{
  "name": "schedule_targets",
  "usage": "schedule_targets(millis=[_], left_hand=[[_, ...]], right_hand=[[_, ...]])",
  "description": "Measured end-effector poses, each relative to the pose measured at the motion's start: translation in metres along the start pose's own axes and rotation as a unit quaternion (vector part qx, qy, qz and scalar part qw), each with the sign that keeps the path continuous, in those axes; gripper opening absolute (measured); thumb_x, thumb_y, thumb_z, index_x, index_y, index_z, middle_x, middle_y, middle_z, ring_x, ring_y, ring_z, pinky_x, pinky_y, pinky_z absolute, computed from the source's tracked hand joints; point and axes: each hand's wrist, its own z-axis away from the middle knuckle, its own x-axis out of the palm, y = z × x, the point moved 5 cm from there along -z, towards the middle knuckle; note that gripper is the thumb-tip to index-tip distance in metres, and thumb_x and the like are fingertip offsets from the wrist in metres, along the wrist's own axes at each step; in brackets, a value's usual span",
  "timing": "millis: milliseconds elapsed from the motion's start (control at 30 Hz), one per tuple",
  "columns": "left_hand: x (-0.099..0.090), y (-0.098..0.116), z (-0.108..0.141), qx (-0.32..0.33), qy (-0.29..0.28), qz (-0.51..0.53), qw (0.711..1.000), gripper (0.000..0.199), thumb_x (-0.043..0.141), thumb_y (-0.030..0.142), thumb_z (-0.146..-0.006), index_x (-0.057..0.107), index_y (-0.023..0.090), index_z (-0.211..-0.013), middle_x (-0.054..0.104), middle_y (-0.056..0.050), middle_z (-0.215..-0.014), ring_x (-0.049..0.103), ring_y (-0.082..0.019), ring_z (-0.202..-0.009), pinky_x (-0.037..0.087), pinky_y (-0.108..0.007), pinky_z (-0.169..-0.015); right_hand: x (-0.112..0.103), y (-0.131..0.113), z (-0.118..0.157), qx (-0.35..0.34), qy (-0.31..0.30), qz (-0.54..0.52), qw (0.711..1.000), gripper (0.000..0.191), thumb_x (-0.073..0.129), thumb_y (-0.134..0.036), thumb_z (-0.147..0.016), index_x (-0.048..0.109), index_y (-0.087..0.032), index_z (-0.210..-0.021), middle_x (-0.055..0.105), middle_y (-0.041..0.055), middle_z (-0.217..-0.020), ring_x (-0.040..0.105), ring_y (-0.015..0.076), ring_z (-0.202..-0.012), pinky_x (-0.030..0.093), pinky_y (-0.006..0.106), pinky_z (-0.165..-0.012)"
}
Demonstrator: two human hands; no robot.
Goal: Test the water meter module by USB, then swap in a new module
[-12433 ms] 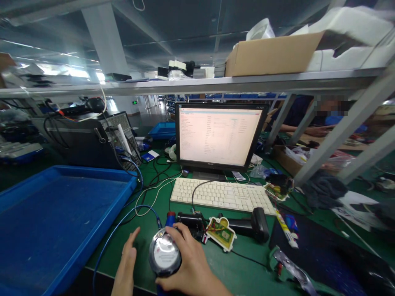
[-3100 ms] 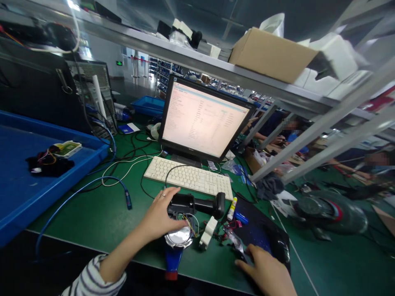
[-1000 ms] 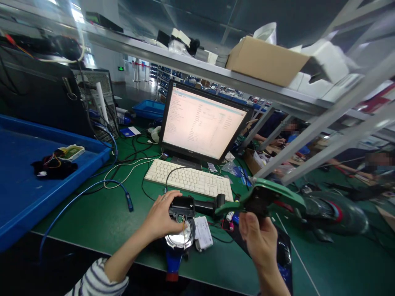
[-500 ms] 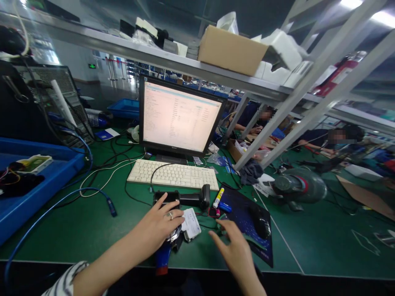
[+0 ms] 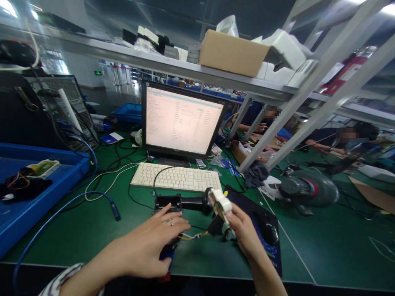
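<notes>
My right hand (image 5: 243,228) pinches a white plastic module (image 5: 222,205) and holds it tilted above the mouse pad. Several thin coloured wires (image 5: 194,236) run from it toward my left hand. My left hand (image 5: 154,240) lies palm down with fingers stretched over a black device, which it mostly hides. A black open-topped housing (image 5: 168,202) shows just beyond its fingertips. Under the left palm, a blue object (image 5: 168,254) with a red end sticks out at the table edge. A black handheld scanner (image 5: 194,203) lies behind both hands, partly covered by the module.
A white keyboard (image 5: 175,176) and a lit monitor (image 5: 182,119) stand ahead. To the left is a blue tray (image 5: 74,168) with wired parts. A mouse (image 5: 268,230) rests on a dark pad (image 5: 274,255). Metal posts (image 5: 268,127) rise at right; co-workers sit beyond.
My right hand has taken hold of the white module and lifted it up and to the right, off the table. My left hand has shifted slightly down, still spread over the device.
</notes>
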Motion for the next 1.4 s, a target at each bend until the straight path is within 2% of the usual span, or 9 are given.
schedule_targets(millis=[100,200,300,367,467,733,1033,1167,1400], left_hand=[[-0.012,-0.006,-0.014,-0.034,-0.006,0.204,0.978,0.071,0.069,0.029,-0.068,0.042,0.027,-0.134,0.044,-0.007,-0.141,0.04,-0.031,-0.13,0.033,-0.048,-0.108],[-0.024,-0.024,-0.049,-0.081,0.124,0.405,0.902,0.047,0.046,0.034,-0.087,0.042,0.023,-0.132,0.049,-0.012,-0.136,0.066,-0.02,-0.095,0.055,-0.035,-0.081],[-0.017,-0.025,-0.087,-0.098,0.07,0.451,0.884,0.065,0.061,0.028,-0.075,0.035,0.023,-0.135,0.05,-0.016,-0.131,0.064,-0.013,-0.061,0.052,-0.026,-0.049],[-0.015,-0.016,-0.101,-0.058,0.001,0.431,0.9,0.055,0.069,0.025,-0.067,0.051,0.018,-0.119,0.065,-0.009,-0.099,0.061,-0.013,-0.057,0.047,-0.022,-0.046],[-0.021,-0.015,-0.103,-0.041,-0.02,0.383,0.923,0.019,0.065,0.028,-0.07,0.062,0.014,-0.081,0.061,0.0,-0.065,0.053,-0.01,-0.047,0.04,-0.02,-0.043],[-0.044,-0.074,-0.073,-0.135,0.136,0.308,0.932,0.022,0.053,0.034,-0.075,0.055,0.015,-0.064,0.053,0.002,-0.054,0.052,-0.01,-0.046,0.037,-0.018,-0.04],[-0.068,-0.05,-0.065,-0.155,0.235,0.322,0.904,0.038,0.03,0.042,-0.089,0.044,0.017,-0.063,0.05,0.002,-0.051,0.051,-0.008,-0.038,0.041,-0.018,-0.037],[-0.072,-0.05,-0.059,-0.16,0.239,0.29,0.913,0.037,0.033,0.042,-0.089,0.044,0.018,-0.063,0.048,0.003,-0.047,0.054,-0.011,-0.039,0.043,-0.02,-0.037],[-0.046,-0.064,-0.056,-0.162,0.183,0.203,0.948,0.027,0.047,0.036,-0.082,0.046,0.018,-0.062,0.051,0.003,-0.048,0.053,-0.013,-0.043,0.04,-0.021,-0.041]], right_hand=[[-0.012,-0.037,-0.013,-0.072,0.04,-0.077,0.994,0.047,0.069,-0.043,-0.069,0.063,-0.021,-0.11,0.067,0.0066,-0.108,0.062,0.0234,-0.1,0.047,0.035,-0.089],[-0.001,-0.07,-0.026,-0.131,0.024,-0.118,0.984,0.044,0.072,-0.041,-0.066,0.065,-0.022,-0.106,0.068,0.0062,-0.107,0.063,0.0236,-0.098,0.048,0.036,-0.088],[0.023,-0.097,-0.036,-0.176,-0.019,-0.1,0.979,0.042,0.072,-0.038,-0.068,0.065,-0.023,-0.107,0.067,0.006,-0.109,0.062,0.0234,-0.1,0.049,0.037,-0.088],[0.041,-0.108,-0.038,-0.192,-0.049,-0.08,0.977,0.044,0.071,-0.037,-0.069,0.063,-0.024,-0.11,0.066,0.006,-0.112,0.061,0.0233,-0.101,0.05,0.037,-0.086],[0.058,-0.118,-0.036,-0.21,-0.074,-0.083,0.971,0.048,0.072,-0.036,-0.071,0.06,-0.025,-0.116,0.066,0.0055,-0.111,0.063,0.0206,-0.096,0.052,0.033,-0.081],[0.056,-0.126,-0.024,-0.247,-0.037,-0.086,0.965,0.051,0.07,-0.04,-0.07,0.059,-0.024,-0.118,0.066,0.0075,-0.106,0.063,0.0211,-0.091,0.054,0.036,-0.077],[0.043,-0.121,-0.034,-0.225,0.085,-0.176,0.955,0.035,0.067,-0.034,-0.068,0.068,-0.019,-0.099,0.07,0.0064,-0.094,0.066,0.0203,-0.084,0.055,0.034,-0.072],[0.042,-0.116,-0.033,-0.214,0.088,-0.194,0.953,0.034,0.068,-0.035,-0.067,0.069,-0.019,-0.098,0.07,0.0063,-0.094,0.066,0.0201,-0.084,0.055,0.034,-0.072],[0.047,-0.104,-0.033,-0.18,0.064,-0.201,0.961,0.036,0.072,-0.036,-0.064,0.069,-0.02,-0.096,0.071,0.0067,-0.093,0.066,0.0192,-0.081,0.055,0.032,-0.07]])
